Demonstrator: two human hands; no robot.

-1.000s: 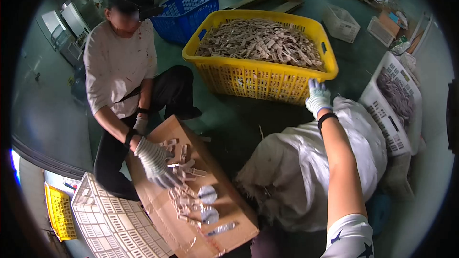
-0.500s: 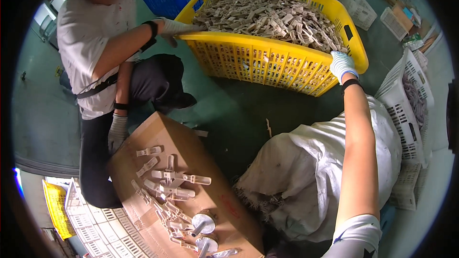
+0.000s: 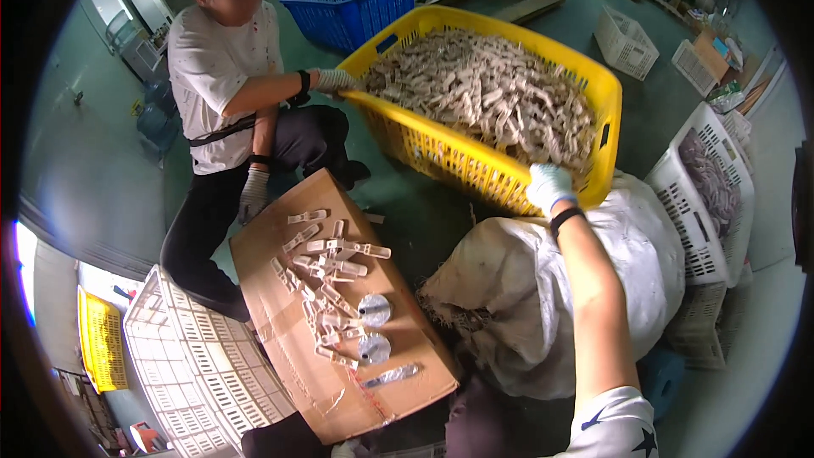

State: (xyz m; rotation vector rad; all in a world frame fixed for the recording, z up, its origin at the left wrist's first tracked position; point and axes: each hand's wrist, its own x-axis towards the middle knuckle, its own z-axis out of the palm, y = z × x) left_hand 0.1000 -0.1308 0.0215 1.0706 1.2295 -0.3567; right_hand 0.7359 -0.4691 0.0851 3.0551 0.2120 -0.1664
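My right hand (image 3: 550, 187), in a white knitted glove with a dark wrist band, grips the near right rim of a large yellow plastic basket (image 3: 441, 157). The basket tilts toward me, heaped with small beige plastic pieces (image 3: 500, 89). A co-worker's gloved hand (image 3: 336, 82) holds its left end. My left hand is not recognisable in the picture. Before me, on a cardboard box (image 3: 407, 394), lie several pale plastic clips (image 3: 326, 263), two round silvery metal pieces (image 3: 374, 310) and a small clear plastic packet (image 3: 393, 375).
A bulging white woven sack (image 3: 593, 288) lies under my right forearm. White crates (image 3: 699, 229) line the right side; another white crate (image 3: 203, 356) stands left of the box. A blue basket (image 3: 349, 13) is behind the yellow one. The co-worker (image 3: 225, 76) crouches at the left.
The yellow basket has come nearer to me and tilts more, its right end swinging inward with my right hand. The heap has shifted toward the near right corner. The view has also moved.
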